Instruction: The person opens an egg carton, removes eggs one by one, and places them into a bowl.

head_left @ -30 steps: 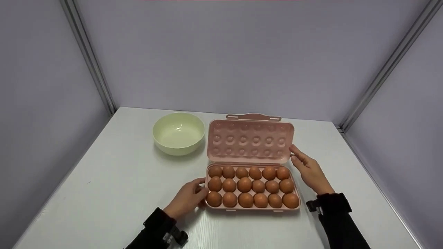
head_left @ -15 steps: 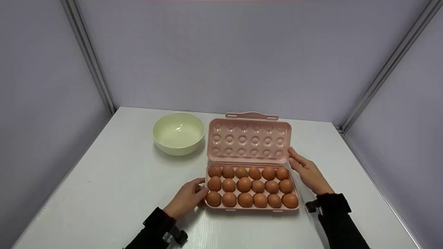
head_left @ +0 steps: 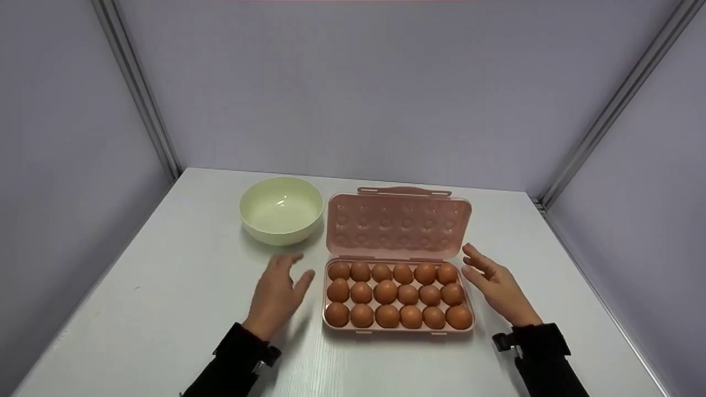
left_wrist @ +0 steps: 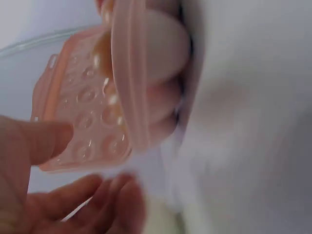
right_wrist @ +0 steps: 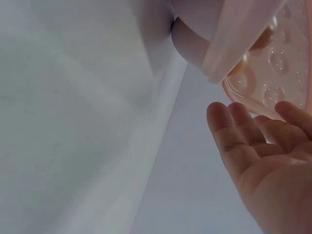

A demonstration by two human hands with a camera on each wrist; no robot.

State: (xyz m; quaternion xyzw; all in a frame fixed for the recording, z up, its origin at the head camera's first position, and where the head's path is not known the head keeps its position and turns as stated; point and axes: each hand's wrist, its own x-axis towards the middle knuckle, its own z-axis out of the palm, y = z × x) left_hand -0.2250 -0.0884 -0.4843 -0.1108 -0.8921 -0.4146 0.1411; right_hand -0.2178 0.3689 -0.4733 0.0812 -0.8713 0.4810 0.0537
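Note:
In the head view a pink plastic egg box lies on the white table, its dimpled lid tilted back at the far side. Brown eggs fill its three rows. To the left of the box, my left hand hovers apart from it, thumb and fingers spread and holding nothing. My right hand is beside the box's right side, fingers loosely bent, near the lid's lower right corner. The right wrist view shows those fingertips just off the lid, with nothing in the hand.
A pale green bowl stands at the back left, beside the lid, with nothing seen inside it. Grey walls with metal corner posts enclose the white table at the back and both sides.
My left hand has let go of the box's left edge and moved left and up. My right hand has come off the lid, which now leans more upright.

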